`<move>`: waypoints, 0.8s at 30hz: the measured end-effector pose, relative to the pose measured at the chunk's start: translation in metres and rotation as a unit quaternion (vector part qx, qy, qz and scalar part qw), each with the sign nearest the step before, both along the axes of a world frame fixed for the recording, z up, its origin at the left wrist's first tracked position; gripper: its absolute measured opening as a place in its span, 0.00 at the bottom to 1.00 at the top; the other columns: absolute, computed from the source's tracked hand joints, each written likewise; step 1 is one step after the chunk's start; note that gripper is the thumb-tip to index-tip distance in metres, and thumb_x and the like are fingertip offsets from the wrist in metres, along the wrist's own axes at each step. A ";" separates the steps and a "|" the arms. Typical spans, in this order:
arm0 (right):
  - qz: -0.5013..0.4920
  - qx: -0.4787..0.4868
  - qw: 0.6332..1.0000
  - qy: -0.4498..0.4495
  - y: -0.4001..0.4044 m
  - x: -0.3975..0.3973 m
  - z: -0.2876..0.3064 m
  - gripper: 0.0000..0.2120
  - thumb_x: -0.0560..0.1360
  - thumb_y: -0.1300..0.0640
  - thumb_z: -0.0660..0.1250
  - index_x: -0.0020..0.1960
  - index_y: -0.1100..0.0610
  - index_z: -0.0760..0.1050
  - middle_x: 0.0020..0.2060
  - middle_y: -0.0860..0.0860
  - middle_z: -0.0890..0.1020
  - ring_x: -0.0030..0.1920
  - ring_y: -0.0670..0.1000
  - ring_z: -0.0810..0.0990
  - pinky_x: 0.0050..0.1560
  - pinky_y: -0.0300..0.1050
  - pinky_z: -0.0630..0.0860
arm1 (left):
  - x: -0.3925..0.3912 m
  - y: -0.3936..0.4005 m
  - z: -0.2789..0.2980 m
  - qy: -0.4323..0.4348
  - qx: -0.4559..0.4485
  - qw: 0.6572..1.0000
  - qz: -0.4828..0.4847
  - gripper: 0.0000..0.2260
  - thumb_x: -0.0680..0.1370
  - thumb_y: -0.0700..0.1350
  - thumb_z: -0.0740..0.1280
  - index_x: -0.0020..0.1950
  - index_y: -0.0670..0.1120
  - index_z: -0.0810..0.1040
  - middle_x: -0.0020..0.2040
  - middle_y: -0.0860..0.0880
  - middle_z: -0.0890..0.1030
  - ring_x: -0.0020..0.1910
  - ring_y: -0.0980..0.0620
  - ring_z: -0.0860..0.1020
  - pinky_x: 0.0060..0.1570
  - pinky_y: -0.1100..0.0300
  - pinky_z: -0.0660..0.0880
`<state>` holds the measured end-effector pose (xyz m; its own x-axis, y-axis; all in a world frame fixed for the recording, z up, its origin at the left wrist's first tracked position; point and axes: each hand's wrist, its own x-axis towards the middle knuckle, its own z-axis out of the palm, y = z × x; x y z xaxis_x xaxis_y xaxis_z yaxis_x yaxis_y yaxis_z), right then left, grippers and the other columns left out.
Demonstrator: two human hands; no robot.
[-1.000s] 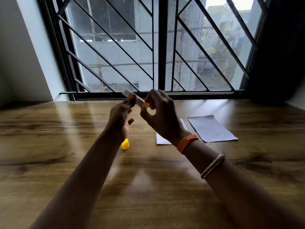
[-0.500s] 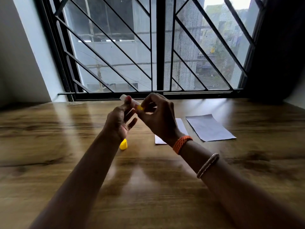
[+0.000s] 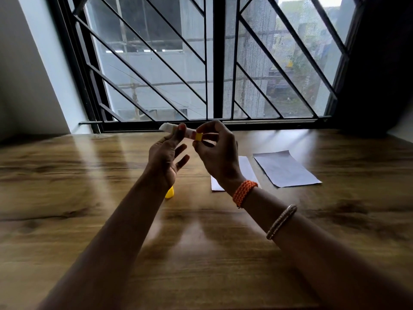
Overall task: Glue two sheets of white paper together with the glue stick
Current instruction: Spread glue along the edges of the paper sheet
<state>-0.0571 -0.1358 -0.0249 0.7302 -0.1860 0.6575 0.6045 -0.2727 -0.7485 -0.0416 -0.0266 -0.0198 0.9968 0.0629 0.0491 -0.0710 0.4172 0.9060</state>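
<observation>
Above the bench point(image 3: 67, 220), left hand point(image 3: 166, 157) pinches the uncapped glue stick point(image 3: 178, 132) while right hand point(image 3: 218, 153) grips its yellow base, apparently winding glue out; next, spread it on the paper sheets point(image 3: 286, 168) beyond the right wrist.

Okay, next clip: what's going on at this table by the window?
A person holds a white glue stick with a yellow twist base up over the wooden table. The left hand grips the tube while the right hand pinches the yellow base, apparently twisting it. The small yellow cap stands on the table below. Two white paper sheets lie flat side by side to the right, untouched; no glue looks applied yet.
</observation>
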 end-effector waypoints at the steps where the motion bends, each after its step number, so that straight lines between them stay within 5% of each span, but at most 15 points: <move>1: -0.003 -0.001 1.000 -0.007 0.000 0.001 0.000 0.11 0.68 0.69 0.72 0.49 0.63 0.76 0.47 0.56 0.82 0.49 0.52 0.82 0.46 0.40 0.81 | 0.000 0.000 0.000 0.003 -0.003 1.000 0.005 0.11 0.71 0.51 0.69 0.48 0.48 0.76 0.49 0.52 0.79 0.50 0.55 0.74 0.40 0.58 0.71; 7: -0.022 0.003 0.999 -0.033 -0.002 0.005 -0.002 0.11 0.65 0.67 0.76 0.46 0.61 0.80 0.40 0.49 0.83 0.41 0.44 0.82 0.44 0.33 0.79 | 0.000 0.002 0.003 0.018 -0.017 0.999 0.025 0.06 0.73 0.49 0.68 0.45 0.47 0.76 0.47 0.52 0.79 0.48 0.57 0.74 0.39 0.59 0.71; 13: 0.053 0.105 0.992 0.040 -0.005 0.005 0.004 0.04 0.72 0.62 0.72 0.41 0.63 0.78 0.34 0.54 0.82 0.33 0.50 0.84 0.36 0.49 0.83 | -0.004 0.001 0.007 -0.029 -0.013 0.999 -0.009 0.05 0.77 0.45 0.62 0.51 0.49 0.76 0.48 0.53 0.79 0.51 0.57 0.75 0.43 0.57 0.72; 18: 0.073 0.084 0.989 0.092 -0.007 0.003 0.005 0.11 0.77 0.55 0.66 0.40 0.62 0.75 0.31 0.54 0.80 0.30 0.51 0.82 0.37 0.53 0.83 | -0.007 0.001 0.007 -0.051 0.008 0.998 -0.026 0.14 0.78 0.44 0.61 0.63 0.46 0.73 0.52 0.52 0.79 0.53 0.57 0.75 0.44 0.57 0.71; 24: 0.078 0.079 0.987 0.114 -0.002 0.000 0.004 0.26 0.82 0.49 0.51 0.31 0.60 0.70 0.25 0.56 0.73 0.22 0.52 0.75 0.26 0.45 0.76 | -0.009 -0.001 0.006 -0.117 0.045 0.989 -0.082 0.07 0.77 0.43 0.61 0.51 0.51 0.77 0.50 0.54 0.80 0.54 0.59 0.76 0.47 0.56 0.71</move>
<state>-0.0569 -0.1377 -0.0213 0.8839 -0.1469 0.4440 0.4403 -0.0585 -0.8959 -0.0502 -0.0277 -0.0138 0.9537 -0.1148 0.2781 -0.2214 0.3582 0.9070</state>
